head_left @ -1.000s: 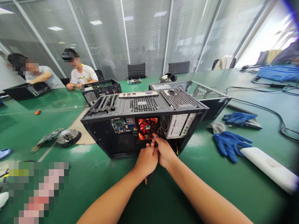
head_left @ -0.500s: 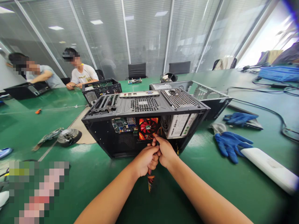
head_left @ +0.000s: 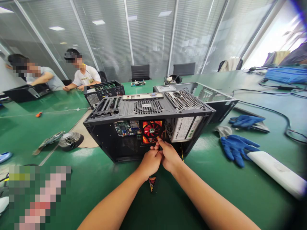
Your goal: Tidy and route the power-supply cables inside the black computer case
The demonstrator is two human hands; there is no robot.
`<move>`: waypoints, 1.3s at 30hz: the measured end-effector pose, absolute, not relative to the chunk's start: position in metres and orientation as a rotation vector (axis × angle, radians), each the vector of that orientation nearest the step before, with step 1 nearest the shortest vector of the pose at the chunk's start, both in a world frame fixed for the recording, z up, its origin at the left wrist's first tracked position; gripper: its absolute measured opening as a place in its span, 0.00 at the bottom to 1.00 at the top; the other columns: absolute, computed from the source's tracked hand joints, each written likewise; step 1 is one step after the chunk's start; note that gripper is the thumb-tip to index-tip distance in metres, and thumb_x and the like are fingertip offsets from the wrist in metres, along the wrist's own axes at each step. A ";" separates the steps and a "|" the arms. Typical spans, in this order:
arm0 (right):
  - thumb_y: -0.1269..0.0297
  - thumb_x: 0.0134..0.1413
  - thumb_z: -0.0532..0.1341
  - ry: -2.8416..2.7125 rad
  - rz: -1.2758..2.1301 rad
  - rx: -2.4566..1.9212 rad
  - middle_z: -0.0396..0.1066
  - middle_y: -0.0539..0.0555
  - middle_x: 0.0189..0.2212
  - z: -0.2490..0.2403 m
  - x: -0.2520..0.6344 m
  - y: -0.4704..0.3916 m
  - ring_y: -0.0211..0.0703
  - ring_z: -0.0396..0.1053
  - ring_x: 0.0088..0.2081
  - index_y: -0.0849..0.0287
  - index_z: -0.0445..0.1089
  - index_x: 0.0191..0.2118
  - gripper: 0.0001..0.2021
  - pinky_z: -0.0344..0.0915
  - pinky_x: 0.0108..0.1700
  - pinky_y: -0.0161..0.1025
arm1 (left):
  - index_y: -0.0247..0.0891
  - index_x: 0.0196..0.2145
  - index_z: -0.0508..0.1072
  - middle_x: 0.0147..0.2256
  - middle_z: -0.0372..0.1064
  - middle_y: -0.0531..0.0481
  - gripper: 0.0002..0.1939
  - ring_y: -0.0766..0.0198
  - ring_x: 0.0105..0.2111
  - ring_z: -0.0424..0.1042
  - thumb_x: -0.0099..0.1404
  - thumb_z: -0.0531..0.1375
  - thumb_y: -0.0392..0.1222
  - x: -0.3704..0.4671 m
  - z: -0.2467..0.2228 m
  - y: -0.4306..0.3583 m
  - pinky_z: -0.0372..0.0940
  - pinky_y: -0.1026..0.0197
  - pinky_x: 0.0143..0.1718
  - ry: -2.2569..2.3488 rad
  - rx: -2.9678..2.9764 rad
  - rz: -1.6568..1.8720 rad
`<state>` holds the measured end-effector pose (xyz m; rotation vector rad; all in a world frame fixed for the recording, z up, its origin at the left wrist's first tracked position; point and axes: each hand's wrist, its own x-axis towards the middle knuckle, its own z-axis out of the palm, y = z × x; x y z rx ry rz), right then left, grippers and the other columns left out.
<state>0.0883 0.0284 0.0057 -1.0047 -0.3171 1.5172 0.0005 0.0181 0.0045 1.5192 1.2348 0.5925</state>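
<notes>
An open black computer case point(head_left: 148, 111) lies on the green table in front of me, its open side facing me. My left hand point(head_left: 151, 161) is closed around a bundle of coloured cables point(head_left: 152, 184), whose loose end hangs out below the fist. Beside it and touching it, my right hand point(head_left: 168, 155) is closed, thumb and fingers pinched on the same cables; the grip itself is mostly hidden. Just behind the fingers are a red and black cooling fan point(head_left: 152, 131), a motherboard point(head_left: 123, 127) and a white-labelled power supply point(head_left: 185, 129).
Blue work gloves point(head_left: 236, 147) and a white oblong object point(head_left: 275, 172) lie to the right. A metal heatsink-like part point(head_left: 71, 140) sits at left. Other cases point(head_left: 105, 91) stand behind mine. Two people point(head_left: 83, 75) sit at the far left. Black cables point(head_left: 285, 124) cross the table's right.
My left hand has turned over and risen slightly, its back now towards me. The hanging cable end has shifted a little up and left. My right hand has barely moved.
</notes>
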 end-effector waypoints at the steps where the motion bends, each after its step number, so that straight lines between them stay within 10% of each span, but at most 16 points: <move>1: 0.59 0.43 0.65 -0.316 1.520 -0.986 0.63 0.47 0.15 0.005 0.088 0.029 0.40 0.69 0.24 0.57 0.61 0.22 0.13 0.64 0.25 0.35 | 0.36 0.21 0.62 0.21 0.62 0.52 0.12 0.68 0.23 0.62 0.61 0.49 0.38 0.000 0.003 0.018 0.54 0.65 0.26 1.280 1.686 0.617; 12: 0.58 0.42 0.66 -0.345 1.489 -0.977 0.64 0.48 0.16 0.007 0.087 0.027 0.41 0.69 0.25 0.57 0.62 0.21 0.13 0.65 0.27 0.36 | 0.38 0.24 0.68 0.25 0.67 0.47 0.13 0.62 0.26 0.66 0.62 0.49 0.40 -0.003 -0.007 0.019 0.56 0.63 0.29 1.356 1.983 0.697; 24: 0.59 0.50 0.61 -0.387 1.502 -1.012 0.64 0.49 0.13 0.005 0.091 0.027 0.35 0.64 0.17 0.60 0.65 0.22 0.12 0.61 0.21 0.32 | 0.39 0.24 0.57 0.14 0.36 0.64 0.14 0.75 0.13 0.32 0.60 0.50 0.50 -0.011 0.017 0.023 0.31 0.70 0.14 0.690 0.641 0.358; 39: 0.59 0.43 0.65 -0.379 1.443 -0.984 0.66 0.49 0.17 0.002 0.088 0.028 0.41 0.70 0.25 0.59 0.64 0.21 0.12 0.65 0.27 0.36 | 0.37 0.23 0.68 0.25 0.68 0.47 0.14 0.62 0.27 0.67 0.63 0.49 0.41 -0.004 -0.002 0.017 0.57 0.62 0.32 1.377 1.961 0.653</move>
